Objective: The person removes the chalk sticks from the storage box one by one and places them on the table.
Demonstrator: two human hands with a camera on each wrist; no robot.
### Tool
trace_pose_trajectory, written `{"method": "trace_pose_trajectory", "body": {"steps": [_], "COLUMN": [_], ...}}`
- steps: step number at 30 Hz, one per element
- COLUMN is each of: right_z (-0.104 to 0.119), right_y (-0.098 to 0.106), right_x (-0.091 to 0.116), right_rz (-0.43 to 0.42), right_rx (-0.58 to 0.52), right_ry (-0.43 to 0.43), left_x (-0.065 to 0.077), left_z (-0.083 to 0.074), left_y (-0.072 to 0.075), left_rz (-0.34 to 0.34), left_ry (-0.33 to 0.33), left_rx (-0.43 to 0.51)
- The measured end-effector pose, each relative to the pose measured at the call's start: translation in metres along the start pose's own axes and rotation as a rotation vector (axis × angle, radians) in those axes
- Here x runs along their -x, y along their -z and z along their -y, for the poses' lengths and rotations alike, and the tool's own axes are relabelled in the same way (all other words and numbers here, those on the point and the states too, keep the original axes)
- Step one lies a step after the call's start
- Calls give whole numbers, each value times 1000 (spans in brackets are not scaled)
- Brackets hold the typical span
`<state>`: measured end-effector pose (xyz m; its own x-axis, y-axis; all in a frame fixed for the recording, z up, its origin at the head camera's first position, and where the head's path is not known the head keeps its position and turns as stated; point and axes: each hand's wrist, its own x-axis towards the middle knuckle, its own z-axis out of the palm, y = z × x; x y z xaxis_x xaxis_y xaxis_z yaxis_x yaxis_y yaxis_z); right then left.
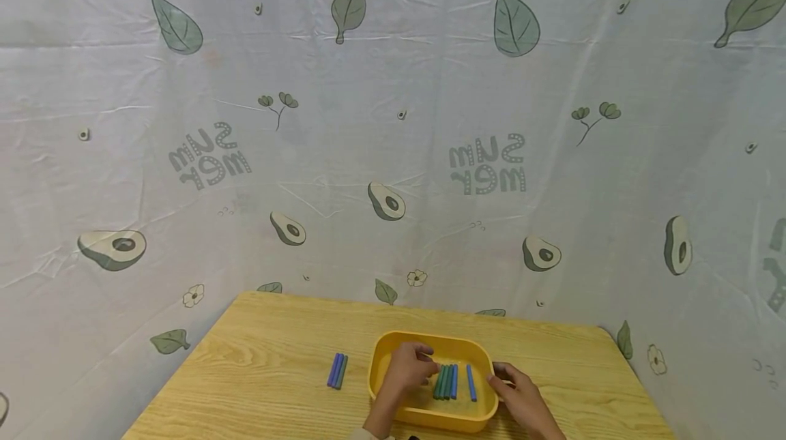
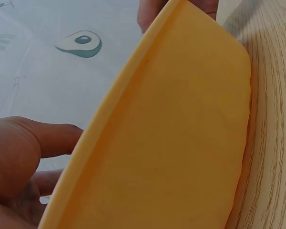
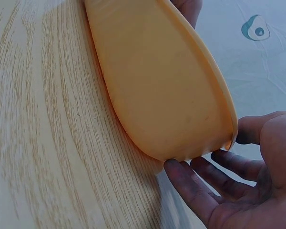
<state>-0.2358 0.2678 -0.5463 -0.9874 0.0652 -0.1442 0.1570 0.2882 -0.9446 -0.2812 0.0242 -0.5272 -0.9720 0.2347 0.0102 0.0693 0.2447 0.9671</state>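
Note:
A yellow plastic tray (image 1: 442,419) with rounded corners sits on the table. My right hand (image 1: 518,396) holds its right end, thumb at the rim and fingers against the outer wall, as the right wrist view shows. Inside lie several green crayon-like sticks (image 1: 441,383) side by side, with a blue stick (image 1: 454,382) at their right and another blue stick (image 1: 471,383) apart, nearer the right wall. My left hand (image 1: 408,366) reaches over the near rim into the tray, fingertips beside the green sticks. In the left wrist view the tray wall hides part of its fingers.
Left of the tray, two blue-violet sticks (image 1: 335,370) and a green stick (image 1: 342,373) lie together on the wooden table (image 1: 270,351). A pale printed curtain (image 1: 344,153) hangs behind the table's far edge and along its sides.

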Motion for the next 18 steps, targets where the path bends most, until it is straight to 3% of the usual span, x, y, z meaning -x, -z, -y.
{"method": "trace_pose_trajectory", "body": {"steps": [18], "right_z": [-2], "right_y": [1], "right_x": [4], "right_rz": [22], "right_rx": [15], "right_ry": [22], "left_x": [-10], "left_z": [13], "left_y": [-20], "left_rz": [-17], "left_ry": [15], "left_rx": [-236]}}
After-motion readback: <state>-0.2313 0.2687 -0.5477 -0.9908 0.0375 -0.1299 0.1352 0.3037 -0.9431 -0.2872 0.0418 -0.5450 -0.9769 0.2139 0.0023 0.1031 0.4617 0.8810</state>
